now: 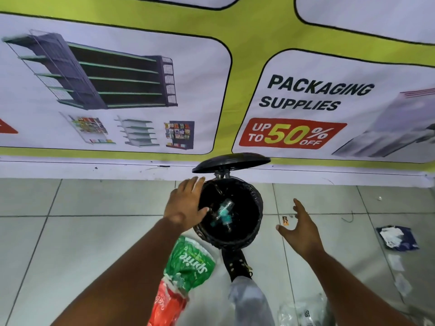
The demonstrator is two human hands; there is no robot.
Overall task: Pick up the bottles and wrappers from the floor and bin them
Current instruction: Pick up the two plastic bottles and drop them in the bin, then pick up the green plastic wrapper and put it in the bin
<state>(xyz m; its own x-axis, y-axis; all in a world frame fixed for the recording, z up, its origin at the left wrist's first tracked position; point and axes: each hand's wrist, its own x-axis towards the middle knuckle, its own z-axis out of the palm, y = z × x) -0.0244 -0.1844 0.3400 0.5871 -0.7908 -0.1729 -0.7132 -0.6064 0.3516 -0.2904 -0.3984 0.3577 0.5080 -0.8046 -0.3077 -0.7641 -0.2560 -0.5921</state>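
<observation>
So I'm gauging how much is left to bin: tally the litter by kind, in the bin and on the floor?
Bottles in the bin: 1
Plastic wrappers on the floor: 4, green, red, blue-white, clear
Small card: 1
Total: 6

Bright, even indoor light with soft shadows; faint sheen on the pale glossy floor tiles [94, 231]. Wide-angle bending curves the printed wall banner [211, 90] toward the frame edges; lower corners blur slightly.
</observation>
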